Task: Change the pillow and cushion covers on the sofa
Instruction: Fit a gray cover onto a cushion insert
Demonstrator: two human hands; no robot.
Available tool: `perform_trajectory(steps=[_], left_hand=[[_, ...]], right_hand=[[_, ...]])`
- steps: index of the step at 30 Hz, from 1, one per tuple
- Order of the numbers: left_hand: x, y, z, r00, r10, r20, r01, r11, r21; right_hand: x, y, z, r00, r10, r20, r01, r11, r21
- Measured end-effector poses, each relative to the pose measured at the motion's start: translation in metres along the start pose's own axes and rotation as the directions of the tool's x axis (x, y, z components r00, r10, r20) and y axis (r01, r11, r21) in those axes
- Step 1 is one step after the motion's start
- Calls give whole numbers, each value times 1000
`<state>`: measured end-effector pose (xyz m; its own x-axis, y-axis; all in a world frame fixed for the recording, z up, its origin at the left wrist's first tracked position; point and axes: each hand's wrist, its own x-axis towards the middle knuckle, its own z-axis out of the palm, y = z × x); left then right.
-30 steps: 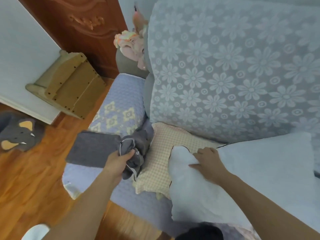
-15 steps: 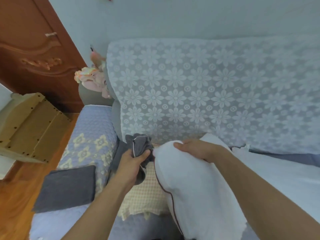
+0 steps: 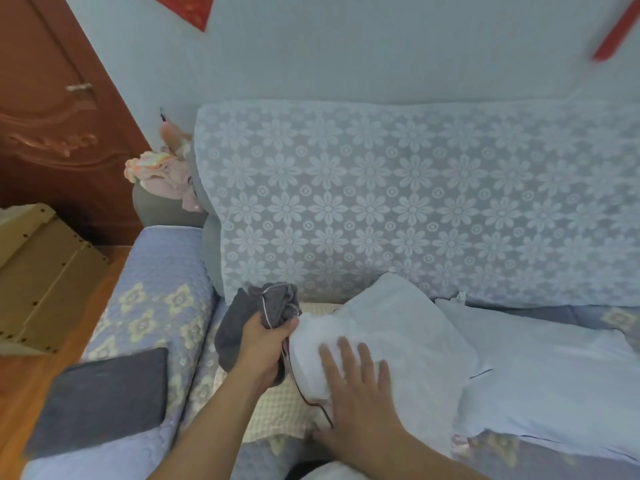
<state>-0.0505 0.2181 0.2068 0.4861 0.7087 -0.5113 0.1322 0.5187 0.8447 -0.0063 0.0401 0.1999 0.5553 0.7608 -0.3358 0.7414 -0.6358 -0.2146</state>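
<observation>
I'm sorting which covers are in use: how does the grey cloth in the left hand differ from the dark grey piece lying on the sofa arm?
The grey cloth is bunched and crumpled in the left hand's grip; the dark grey piece lies flat and squared, untouched. The cloth shows a pale stitched edge; the flat piece shows none. Both are dark grey fabric.

This is a room in a home, likely a living room. A sofa (image 3: 166,282) with a quilted floral seat cover stands against a pale blue wall (image 3: 346,57), its backrest draped in a lace flower-patterned throw (image 3: 415,202). A carved wooden door (image 3: 52,116) stands to the left, the floor (image 3: 20,386) is polished wood, and red paper decorations (image 3: 187,8) hang on the wall
</observation>
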Motion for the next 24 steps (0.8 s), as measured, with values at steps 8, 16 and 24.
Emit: perform_trajectory(steps=[8,16,24], left_hand=[[13,33,-7,994,106,39,-107,994,27],[14,105,40,990,76,118,-67,995,-79],[0,112,48,955,-135,263,215,928,-304]], right_hand=[[53,97,-139,927,-47,-371,-117,905,-409],[105,152,-190,721,147,-677,-351,920,-174],[109,163,-142,719,83,-690,-274,946,-171]])
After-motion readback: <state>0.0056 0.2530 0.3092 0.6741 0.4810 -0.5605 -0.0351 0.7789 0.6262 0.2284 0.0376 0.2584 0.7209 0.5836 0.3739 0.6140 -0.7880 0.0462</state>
